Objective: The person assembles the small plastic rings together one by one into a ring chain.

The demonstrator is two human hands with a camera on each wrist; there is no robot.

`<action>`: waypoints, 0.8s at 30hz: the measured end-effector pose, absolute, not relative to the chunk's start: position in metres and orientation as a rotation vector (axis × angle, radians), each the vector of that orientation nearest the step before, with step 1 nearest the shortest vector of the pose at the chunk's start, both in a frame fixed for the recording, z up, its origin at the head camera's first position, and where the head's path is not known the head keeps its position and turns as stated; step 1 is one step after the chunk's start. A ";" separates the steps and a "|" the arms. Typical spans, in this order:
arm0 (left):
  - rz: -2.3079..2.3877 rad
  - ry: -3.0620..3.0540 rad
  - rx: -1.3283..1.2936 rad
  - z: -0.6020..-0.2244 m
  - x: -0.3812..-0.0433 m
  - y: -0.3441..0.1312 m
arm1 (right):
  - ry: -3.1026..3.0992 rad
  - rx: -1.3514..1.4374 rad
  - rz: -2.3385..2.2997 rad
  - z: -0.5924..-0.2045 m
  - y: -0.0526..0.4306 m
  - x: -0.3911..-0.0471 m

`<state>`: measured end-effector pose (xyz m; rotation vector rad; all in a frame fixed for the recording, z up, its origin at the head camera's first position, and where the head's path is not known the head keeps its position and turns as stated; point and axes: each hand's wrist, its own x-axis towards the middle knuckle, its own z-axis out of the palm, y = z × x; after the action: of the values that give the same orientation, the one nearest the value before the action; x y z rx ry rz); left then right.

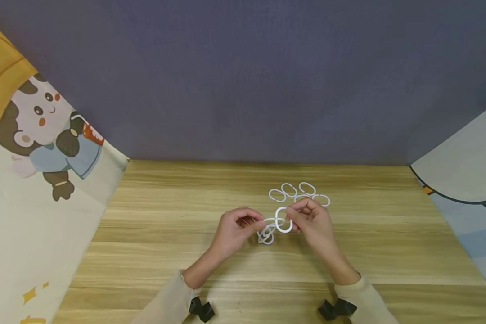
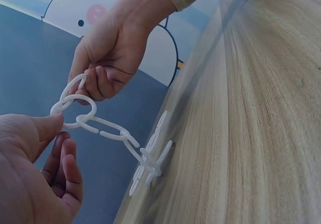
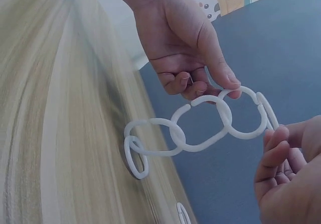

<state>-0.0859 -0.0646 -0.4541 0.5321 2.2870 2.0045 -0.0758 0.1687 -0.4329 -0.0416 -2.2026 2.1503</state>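
Between the hands a short chain of white oval plastic links (image 3: 200, 148) hangs down, its lower links reaching the tabletop. My left hand (image 1: 236, 230) pinches one link (image 2: 80, 97) near the upper end between thumb and index finger. My right hand (image 1: 313, 225) pinches the end link (image 1: 284, 231), which is threaded through the one in the left. In the right wrist view, a small gap shows in the side of the link below the left-hand one. The lower links (image 1: 267, 243) bunch together below the left fingertips in the head view.
Several loose white links (image 1: 270, 195) lie on the wooden table (image 1: 166, 202) just beyond the right hand. A dark grey panel (image 1: 247, 90) stands along the table's back edge, with cartoon-printed walls (image 1: 8, 180) at the sides.
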 end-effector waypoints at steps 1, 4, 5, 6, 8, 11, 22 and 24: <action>2.005 2.291 0.538 -0.454 -0.086 -0.065 | -2.204 -0.040 2.149 -0.433 0.168 -0.076; 2.003 2.301 0.544 -0.454 -0.086 -0.065 | -2.194 -0.028 2.156 -0.434 0.167 -0.075; 2.002 2.306 0.542 -0.454 -0.085 -0.065 | -2.188 -0.022 2.160 -0.434 0.166 -0.075; 2.001 2.310 0.538 -0.454 -0.085 -0.066 | -2.180 -0.016 2.164 -0.434 0.166 -0.075; 2.001 2.318 0.528 -0.454 -0.085 -0.066 | -2.165 0.000 2.171 -0.435 0.165 -0.075; 2.000 2.327 0.518 -0.453 -0.085 -0.065 | -2.164 0.019 2.163 -0.435 0.165 -0.075; 2.002 2.368 0.539 -0.455 -0.085 -0.065 | -2.213 0.001 2.098 -0.435 0.164 -0.075; 1.995 2.377 0.530 -0.454 -0.084 -0.065 | -2.210 -0.011 2.090 -0.435 0.164 -0.075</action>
<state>-0.0842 -0.0653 -0.4542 0.5295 2.3770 1.9948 -0.0747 0.1640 -0.4354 -0.0110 -2.2098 2.0898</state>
